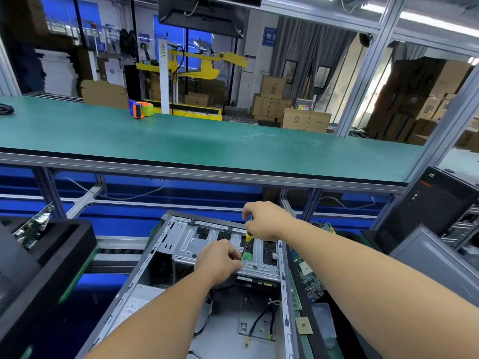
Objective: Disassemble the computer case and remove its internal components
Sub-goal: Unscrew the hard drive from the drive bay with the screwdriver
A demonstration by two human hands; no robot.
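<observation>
Fingers [250, 218] of both hands grip a screwdriver [247, 242] above the drive cage [259, 265].

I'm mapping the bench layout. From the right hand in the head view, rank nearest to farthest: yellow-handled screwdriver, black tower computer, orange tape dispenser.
1. Yellow-handled screwdriver: gripped in the right hand, over the open case.
2. Black tower computer: standing at the right.
3. Orange tape dispenser: far left on the green shelf.

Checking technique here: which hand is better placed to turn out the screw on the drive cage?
Right hand: it already grips the screwdriver, tip down at the drive cage. Left hand only steadies near the tip.
</observation>
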